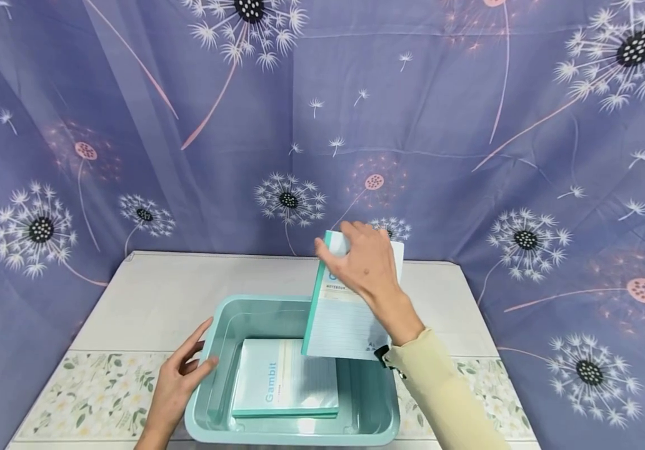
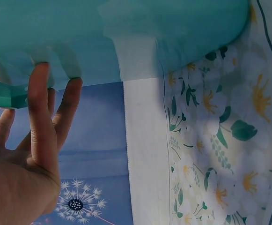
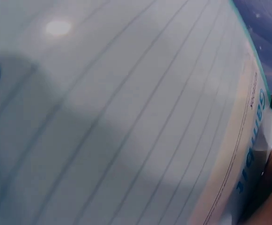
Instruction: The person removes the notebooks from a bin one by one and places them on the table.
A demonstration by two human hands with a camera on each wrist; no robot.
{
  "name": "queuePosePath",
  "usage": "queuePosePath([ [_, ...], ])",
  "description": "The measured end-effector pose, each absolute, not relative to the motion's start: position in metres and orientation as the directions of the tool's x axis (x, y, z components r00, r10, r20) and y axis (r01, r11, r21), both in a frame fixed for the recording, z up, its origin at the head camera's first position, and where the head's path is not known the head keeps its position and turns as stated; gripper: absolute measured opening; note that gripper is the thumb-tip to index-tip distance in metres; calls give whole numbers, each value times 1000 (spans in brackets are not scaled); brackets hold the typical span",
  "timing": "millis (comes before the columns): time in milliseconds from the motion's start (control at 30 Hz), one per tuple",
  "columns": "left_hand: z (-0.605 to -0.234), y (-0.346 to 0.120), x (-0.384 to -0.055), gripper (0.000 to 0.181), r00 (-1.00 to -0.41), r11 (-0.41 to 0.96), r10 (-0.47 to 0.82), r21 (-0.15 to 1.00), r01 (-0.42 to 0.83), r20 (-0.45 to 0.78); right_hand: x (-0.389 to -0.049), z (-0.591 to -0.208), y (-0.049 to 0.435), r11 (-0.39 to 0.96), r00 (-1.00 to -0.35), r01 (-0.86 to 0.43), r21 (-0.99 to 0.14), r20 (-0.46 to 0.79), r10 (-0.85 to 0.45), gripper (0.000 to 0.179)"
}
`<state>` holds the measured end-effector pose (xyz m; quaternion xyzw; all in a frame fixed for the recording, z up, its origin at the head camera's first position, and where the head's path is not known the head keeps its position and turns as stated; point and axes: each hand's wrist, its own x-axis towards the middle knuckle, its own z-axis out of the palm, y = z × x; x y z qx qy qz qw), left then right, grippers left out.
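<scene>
Head cam: bright, even lt.; sm. glare inside rectangular pale-teal plastic tub [image 1: 291, 437]. L./R. wrist cams: dim; R. soft, w/ glare + shadow on pale lined paper notebook [image 3: 126, 117] above tub.

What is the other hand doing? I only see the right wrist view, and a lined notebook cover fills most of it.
Observer: The left hand touches the side of a teal bin.
Operator: Ooh, anything inside?
Observer: Yes, at least one other notebook lies in it.
Operator: And where's my lined notebook?
Observer: The right hand holds it up, hiding part of the bin's far rim from the head view.
</scene>
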<state>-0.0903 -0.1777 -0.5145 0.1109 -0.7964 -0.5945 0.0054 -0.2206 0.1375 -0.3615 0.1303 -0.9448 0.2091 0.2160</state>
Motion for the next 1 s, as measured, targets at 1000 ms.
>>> queuePosePath([
  [1000, -516, -180, -93, 66, -980, 300, -172, 942, -149, -100, -232, -389, 289, 951, -966, -105, -290, 256, -29, 78],
])
